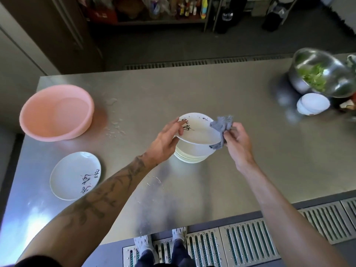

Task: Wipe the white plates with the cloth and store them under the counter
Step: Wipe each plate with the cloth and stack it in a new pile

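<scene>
Above the plate stack [192, 158], left hand [169, 137] grips a tilted plate [200, 132], right hand [238, 140] pinches grey cloth [221, 125] to its rim — wiping underway; stack and storage apparently pending.

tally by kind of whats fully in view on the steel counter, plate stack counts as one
pink basin: 1
loose white plates: 2, the held plate and the plate lying at left
stack of white plates: 1, number in it unclear
grey cloth: 1
metal bowl with greens: 1
white bowl: 1
total: 7
</scene>
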### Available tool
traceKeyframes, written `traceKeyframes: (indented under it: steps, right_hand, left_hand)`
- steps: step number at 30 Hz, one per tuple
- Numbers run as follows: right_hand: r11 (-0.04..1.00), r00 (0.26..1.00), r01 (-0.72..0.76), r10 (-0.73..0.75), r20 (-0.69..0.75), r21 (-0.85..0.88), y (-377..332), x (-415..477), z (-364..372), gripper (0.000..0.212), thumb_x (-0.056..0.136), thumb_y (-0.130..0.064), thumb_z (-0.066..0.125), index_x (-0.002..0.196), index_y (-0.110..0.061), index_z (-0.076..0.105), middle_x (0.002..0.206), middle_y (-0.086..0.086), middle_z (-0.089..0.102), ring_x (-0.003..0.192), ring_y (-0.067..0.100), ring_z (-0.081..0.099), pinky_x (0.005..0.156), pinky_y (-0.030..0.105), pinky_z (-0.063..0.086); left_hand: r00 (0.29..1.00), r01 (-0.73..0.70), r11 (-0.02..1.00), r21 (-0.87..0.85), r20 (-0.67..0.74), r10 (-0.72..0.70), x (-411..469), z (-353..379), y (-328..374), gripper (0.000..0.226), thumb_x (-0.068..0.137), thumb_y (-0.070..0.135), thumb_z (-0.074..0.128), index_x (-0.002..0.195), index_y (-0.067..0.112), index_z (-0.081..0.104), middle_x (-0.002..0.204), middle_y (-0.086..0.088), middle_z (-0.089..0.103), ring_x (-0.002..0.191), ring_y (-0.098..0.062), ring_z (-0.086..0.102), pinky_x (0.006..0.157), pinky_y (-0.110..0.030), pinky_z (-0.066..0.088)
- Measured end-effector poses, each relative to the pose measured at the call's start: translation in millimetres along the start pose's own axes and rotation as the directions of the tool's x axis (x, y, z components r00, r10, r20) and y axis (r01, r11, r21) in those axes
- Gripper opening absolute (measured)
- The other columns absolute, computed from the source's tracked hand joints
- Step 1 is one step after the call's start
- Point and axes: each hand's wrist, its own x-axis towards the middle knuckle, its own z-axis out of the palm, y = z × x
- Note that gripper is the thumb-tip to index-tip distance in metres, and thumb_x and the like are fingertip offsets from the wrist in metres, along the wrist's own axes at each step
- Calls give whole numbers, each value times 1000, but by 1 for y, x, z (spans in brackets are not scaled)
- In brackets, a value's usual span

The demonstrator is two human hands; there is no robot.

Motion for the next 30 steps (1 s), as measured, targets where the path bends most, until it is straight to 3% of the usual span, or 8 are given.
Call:
traceKeyframes:
  steps: [3,5,10,12,14,20,24,30]
  right_hand:
    - [1000,1000,8,-8,7,-5,6,6,-1,19,90,-24,55,94,-42,62,96,1,77,87,25,70,95,61,54]
    - [1000,1000,15,-15,10,-20,9,9,-1,20,94,-18,55,96,-37,61,91,0,75,82,20,67,89,51,54]
    - [999,1000,12,-12,10,-40,10,12,1,27,102,-3,52,97,-29,58,91,-6,73,79,4,66,78,23,48]
    - [999,1000,9,-9,6,-42,11,14,1,27,102,-3,52,97,-29,57,93,-4,72,77,1,65,75,17,48]
    - [999,1000,16,-16,4,-37,13,15,0,27,102,-3,53,97,-29,57,92,-3,72,75,-1,65,73,14,47]
    - [997,999,54,-53,9,-63,16,15,-5,28,103,-5,53,98,-32,59,93,-1,74,81,8,68,85,31,53]
    - [996,998,58,-58,8,-70,15,13,-14,25,102,-10,54,101,-34,60,102,5,76,94,19,73,98,51,55]
    - [981,990,139,-139,6,-138,7,4,-23,17,97,-22,56,101,-38,62,101,-5,76,101,19,73,97,57,55]
  left_hand:
    - [994,30,999,23,108,-33,0,1,-13,52,89,-10,51,137,9,47,137,4,51,153,-17,26,123,-22,20]
    - [988,30,999,37,151,-35,0,2,-18,62,90,-4,59,148,6,38,141,-2,50,153,-21,27,124,-25,19]
    - [977,78,996,31,196,-83,7,3,-20,92,82,21,84,156,15,30,148,2,49,152,-15,27,122,-22,22]
    - [980,76,997,32,182,-81,9,4,-22,92,76,35,88,151,21,35,154,1,45,152,-14,27,123,-29,24]
    - [973,106,994,30,204,-110,12,4,-24,94,70,42,90,146,25,38,160,5,38,154,-10,22,123,-27,22]
    - [958,132,987,91,244,-150,11,6,-29,117,69,37,93,160,20,21,160,11,35,154,-3,12,114,-3,8]
    - [953,145,983,114,251,-169,11,5,-25,119,72,36,92,161,20,16,162,9,31,155,-4,7,119,-18,13]
    - [959,143,985,100,230,-163,2,8,-23,118,76,42,87,163,20,11,167,7,23,156,-5,2,122,-28,17]
